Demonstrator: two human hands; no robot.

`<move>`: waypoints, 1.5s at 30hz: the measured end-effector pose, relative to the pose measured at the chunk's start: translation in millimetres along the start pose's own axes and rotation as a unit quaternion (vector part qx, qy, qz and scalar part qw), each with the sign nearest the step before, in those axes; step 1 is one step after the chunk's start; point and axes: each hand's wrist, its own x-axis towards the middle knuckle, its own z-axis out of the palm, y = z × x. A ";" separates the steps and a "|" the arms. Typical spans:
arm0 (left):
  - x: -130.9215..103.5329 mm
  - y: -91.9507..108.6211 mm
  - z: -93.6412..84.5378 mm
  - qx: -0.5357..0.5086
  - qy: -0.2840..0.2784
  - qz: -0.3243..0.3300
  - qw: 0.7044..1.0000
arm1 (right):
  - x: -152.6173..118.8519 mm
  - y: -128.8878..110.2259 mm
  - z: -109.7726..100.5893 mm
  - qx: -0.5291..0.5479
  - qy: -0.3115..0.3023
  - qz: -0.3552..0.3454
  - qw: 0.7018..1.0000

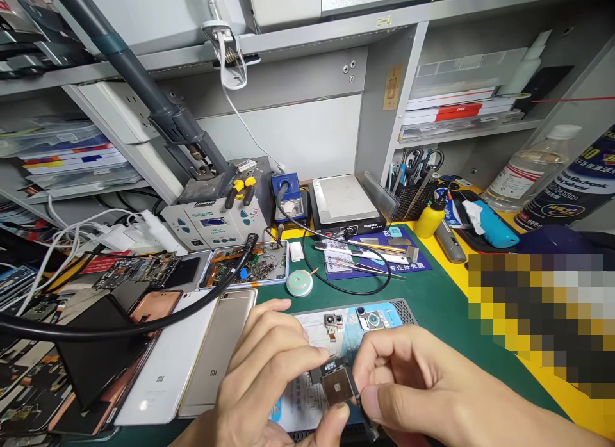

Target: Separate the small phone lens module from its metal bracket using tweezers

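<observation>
Near the bottom centre, a small dark phone part with a square brown-black face (337, 386) sits between my two hands. My left hand (269, 370) grips it between thumb and fingers. The thumb and index finger of my right hand (408, 376) pinch a thin dark piece along its right edge; whether that is a strip of the part or a tool I cannot tell. Beneath them lies a printed blue-and-white repair mat (312, 328). A camera module (331, 325) rests on the mat just beyond my hands, and another camera part (369, 319) lies to its right.
White and gold phones (166, 364) lie at the left beside stacked phone parts. A black hose (144, 328) crosses over them. Behind stand a parts tray (250, 264), a hot-air station (216, 216), a heating plate (343, 200) and tweezers (365, 268). Bottles (531, 168) stand at right.
</observation>
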 end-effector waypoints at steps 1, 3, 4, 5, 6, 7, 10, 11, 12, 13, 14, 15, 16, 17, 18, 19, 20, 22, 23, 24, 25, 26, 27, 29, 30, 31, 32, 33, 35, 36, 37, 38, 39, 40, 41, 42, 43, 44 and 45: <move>0.3 -0.6 0.3 0.004 -0.004 0.001 1.000 | -0.1 -0.1 0.0 0.000 0.000 0.001 1.000; 1.3 -1.8 2.0 0.007 -0.014 -0.003 1.000 | -0.2 -0.4 0.3 -0.003 0.005 0.002 1.000; 1.7 -2.4 3.0 0.007 -0.021 0.002 1.000 | -0.2 -0.6 0.6 -0.002 0.004 0.003 1.000; 2.1 -2.8 3.9 0.004 -0.015 -0.003 1.000 | -0.2 -0.8 1.0 -0.002 0.003 0.003 1.000; 2.2 -2.9 4.4 0.004 -0.005 -0.001 1.000 | -0.2 -1.1 1.3 -0.001 0.003 0.003 1.000; 2.2 -2.8 4.5 0.003 0.002 0.008 1.000 | -0.1 -1.4 1.6 -0.001 0.002 0.003 1.000; 1.3 -1.8 2.2 0.006 -0.015 -0.005 1.000 | 0.3 -2.2 2.1 0.003 0.000 0.005 1.000; 0.9 -1.6 0.9 0.004 -0.026 -0.007 1.000 | 0.5 -2.4 2.0 0.005 -0.001 0.003 1.000; 0.6 -1.6 -0.5 -0.001 -0.037 -0.001 0.999 | 0.6 -2.5 1.8 0.009 -0.003 0.002 1.000; 0.2 -1.8 -1.8 -0.005 -0.048 0.003 0.999 | 0.6 -2.7 1.6 0.013 -0.006 -0.001 1.000; -0.1 -2.3 -3.0 -0.009 -0.058 0.008 0.998 | 0.4 -3.0 1.3 0.017 -0.008 -0.003 1.000; -0.5 -2.8 -4.0 -0.013 -0.066 0.011 0.998 | 0.2 -3.2 1.2 0.019 -0.009 -0.004 1.000; -0.9 -3.4 -4.9 -0.015 -0.072 0.014 0.997 | -0.2 -3.5 1.2 0.018 -0.009 -0.004 1.000; -1.3 -3.9 -5.7 -0.017 -0.079 0.014 0.997 | -0.6 -3.8 1.4 0.012 -0.008 -0.004 1.000; -1.7 -4.3 -6.3 -0.018 -0.084 0.015 0.996 | -1.0 -4.1 1.8 0.005 -0.006 -0.004 1.000; -2.0 -4.6 -6.7 -0.017 -0.089 0.015 0.996 | -1.4 -4.2 2.5 -0.003 -0.003 -0.002 1.000; -2.2 -4.6 -7.0 -0.014 -0.091 0.016 0.996 | -1.8 -4.2 3.4 -0.012 0.002 -0.001 1.000; -2.2 -4.1 -7.1 -0.006 -0.097 0.020 0.995 | -2.2 -4.0 5.5 -0.029 0.017 0.004 0.999; -1.9 -3.6 -6.8 -0.004 -0.098 0.020 0.995 | -2.3 -3.9 6.6 -0.040 0.027 0.007 0.999; -1.6 -3.0 -6.3 -0.004 -0.099 0.021 0.995 | -2.2 -4.0 7.5 -0.052 0.037 0.011 0.998; -1.4 -2.3 -5.6 -0.005 -0.100 0.021 0.995 | -2.1 -4.3 8.3 -0.066 0.044 0.013 0.997; -1.2 -1.6 -4.8 -0.007 -0.102 0.020 0.995 | -1.8 -4.7 8.7 -0.080 0.047 0.013 0.996; -1.2 -1.1 -4.0 -0.011 -0.102 0.020 0.995 | -1.5 -5.2 9.0 -0.093 0.047 0.011 0.994; -1.9 -0.9 -2.8 -0.018 -0.099 0.016 0.995 | -1.0 -5.9 8.8 -0.115 0.043 0.004 0.992; -2.4 -1.5 -2.6 -0.022 -0.101 0.018 0.994 | -0.9 -5.8 8.5 -0.121 0.042 0.001 0.992; -3.1 -2.4 -2.6 -0.025 -0.106 0.024 0.994 | -0.9 -5.4 8.2 -0.127 0.042 -0.002 0.991; -3.7 -3.6 -2.8 -0.027 -0.113 0.034 0.993 | -1.1 -4.8 8.0 -0.125 0.042 0.000 0.991; -4.1 -5.1 -3.2 -0.029 -0.119 0.046 0.991 | -1.4 -4.0 7.8 -0.123 0.040 0.003 0.992; -4.4 -7.8 -3.9 -0.031 -0.129 0.065 0.989 | -2.2 -3.0 7.6 -0.118 0.041 0.011 0.992; -4.2 -8.8 -4.0 -0.032 -0.129 0.068 0.989 | -2.4 -2.8 7.7 -0.117 0.044 0.014 0.992; -3.8 -9.4 -4.0 -0.032 -0.126 0.067 0.989 | -2.6 -2.8 7.7 -0.117 0.048 0.015 0.992; -3.4 -9.5 -3.8 -0.034 -0.123 0.068 0.989 | -2.7 -3.0 7.8 -0.115 0.049 0.015 0.992; -3.0 -9.2 -3.4 -0.037 -0.121 0.068 0.990 | -2.5 -3.2 7.8 -0.112 0.051 0.014 0.992; -2.6 -8.6 -3.1 -0.042 -0.121 0.069 0.989 | -2.3 -3.3 7.6 -0.105 0.048 0.014 0.993; -2.2 -7.6 -2.9 -0.046 -0.118 0.062 0.990 | -1.9 -3.3 7.4 -0.100 0.042 0.014 0.994; -1.9 -6.5 -2.8 -0.052 -0.118 0.056 0.990 | -1.4 -3.0 7.0 -0.092 0.039 0.017 0.995; -1.6 -5.2 -2.9 -0.059 -0.122 0.046 0.990 | -0.8 -2.5 6.4 -0.089 0.035 0.017 0.995; -1.4 -4.1 -3.2 -0.057 -0.117 0.012 0.991 | -0.1 -1.9 5.7 -0.084 0.034 0.017 0.996; -1.1 -3.1 -3.7 -0.073 -0.124 0.042 0.989 | 0.7 -1.2 5.0 -0.077 0.032 0.015 0.996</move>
